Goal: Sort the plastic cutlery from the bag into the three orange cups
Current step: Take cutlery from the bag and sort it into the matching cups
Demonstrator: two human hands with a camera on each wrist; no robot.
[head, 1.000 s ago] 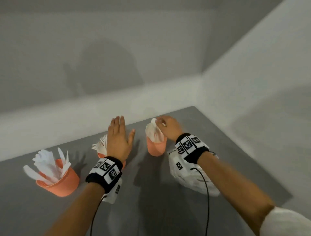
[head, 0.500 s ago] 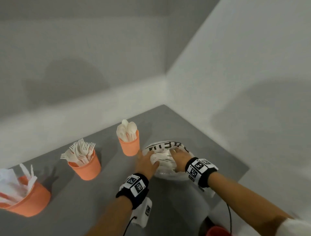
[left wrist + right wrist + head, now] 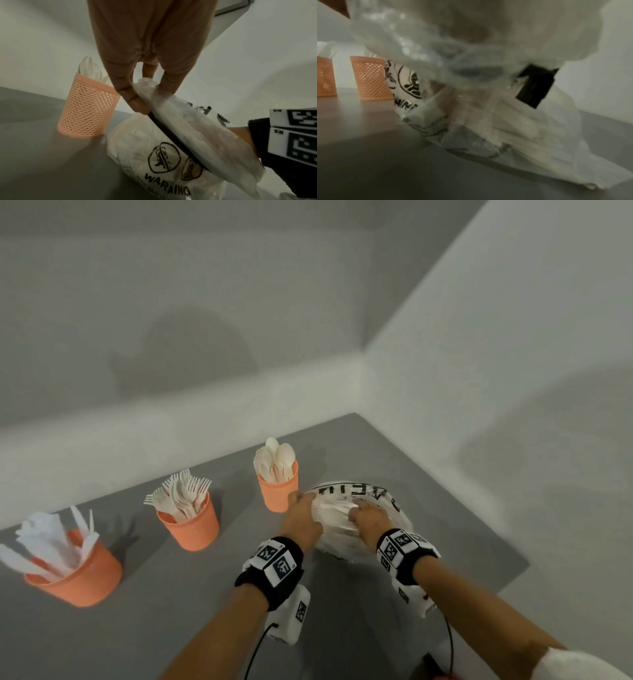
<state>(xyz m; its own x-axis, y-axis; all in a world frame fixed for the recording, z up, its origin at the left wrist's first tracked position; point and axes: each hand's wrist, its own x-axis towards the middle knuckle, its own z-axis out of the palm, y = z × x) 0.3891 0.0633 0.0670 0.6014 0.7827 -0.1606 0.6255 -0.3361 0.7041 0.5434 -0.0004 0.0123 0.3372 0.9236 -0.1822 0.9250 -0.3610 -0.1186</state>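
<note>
Three orange mesh cups stand in a row on the grey table: the knife cup at left, the fork cup in the middle, the spoon cup at right. Just right of the spoon cup lies the clear printed plastic bag with white cutlery inside. My left hand pinches the bag's open edge between thumb and fingers, as the left wrist view shows. My right hand reaches into the bag; its fingers are hidden by plastic.
The table sits in a corner, with a white wall close behind and to the right of the bag. The table's right edge runs near my right wrist. Cables hang from both wrist bands.
One second ago my right hand was at the spoon cup and my left hand hovered flat over the fork cup. Both hands have since moved right onto the bag.
</note>
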